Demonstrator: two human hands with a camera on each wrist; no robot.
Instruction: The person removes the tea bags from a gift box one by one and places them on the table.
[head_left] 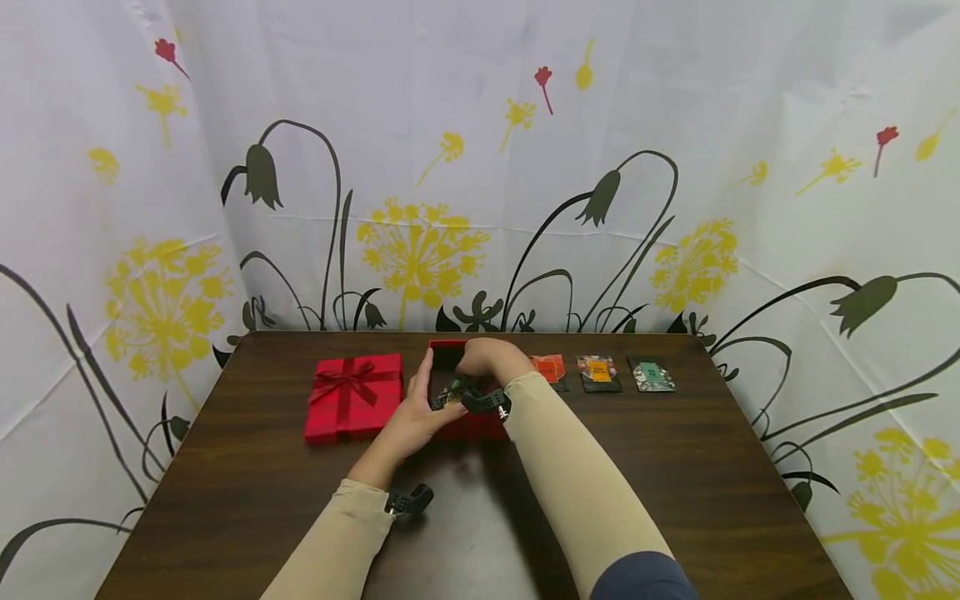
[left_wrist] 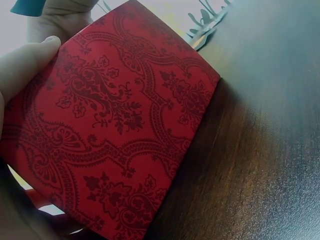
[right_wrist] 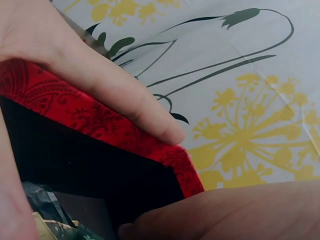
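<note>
An open red box (head_left: 474, 429) with a dark floral pattern and black inside stands at the table's middle. Against its left side my left hand (head_left: 414, 414) holds the near corner; one long finger lies along the rim and the thumb is at the near wall (left_wrist: 107, 115). My right hand (head_left: 493, 358) reaches down over the rim from the right, its fingertips hidden inside. A dark green and gold packet (right_wrist: 57, 225) lies low in the box, close to both hands. I cannot tell whether the right fingers hold it.
Left of the box lies a red lid (head_left: 352, 398) with a ribbon bow. To the right, in a row, are an orange packet (head_left: 550, 367), a black packet with a yellow label (head_left: 599, 373) and a green patterned packet (head_left: 651, 375). A flowered curtain (head_left: 480, 167) hangs behind the table (head_left: 712, 483).
</note>
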